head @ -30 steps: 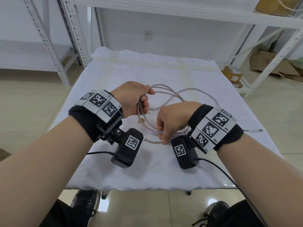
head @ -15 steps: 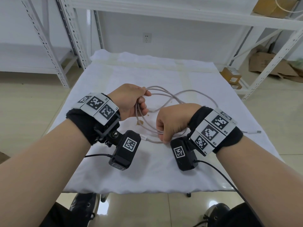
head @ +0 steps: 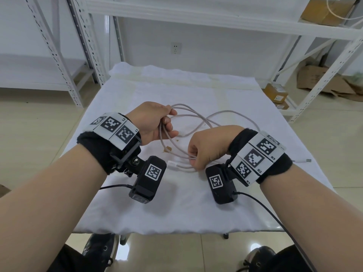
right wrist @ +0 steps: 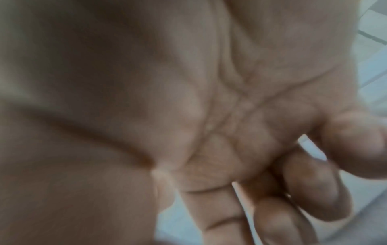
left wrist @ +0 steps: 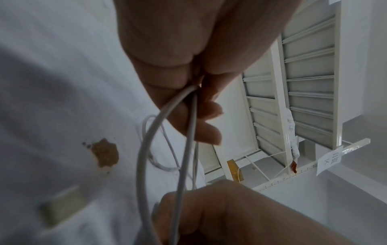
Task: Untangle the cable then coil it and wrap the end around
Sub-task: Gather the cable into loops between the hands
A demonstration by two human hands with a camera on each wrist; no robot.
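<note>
Table, draped in a white cloth, is taken as the landmark; it fills the middle of the head view, with white metal shelving behind its far edge. Compared with the frame half a second earlier, the table sits at nearly the same place in view and little has shifted.

Cable, pale and thin, is held above the table's middle. Several loops are gathered between the two hands, and looser bends trail over the cloth toward the table's far right. One white connector lies on the cloth between the two wrist cameras; the other connector lies at the table's right edge, as it did earlier. The loops appear a little more spread than before.

Left hand is seen above the table's left-centre, fingers curled round the bundled top of the loops; in the left wrist view two strands are seen leaving its grip. It has stayed at about the same height.

Right hand is closed in a fist above the table's centre, pinching the lower strands; a strand is seen crossing its fingers in the right wrist view.

Brown stain is noted on the cloth between the hands.
</note>
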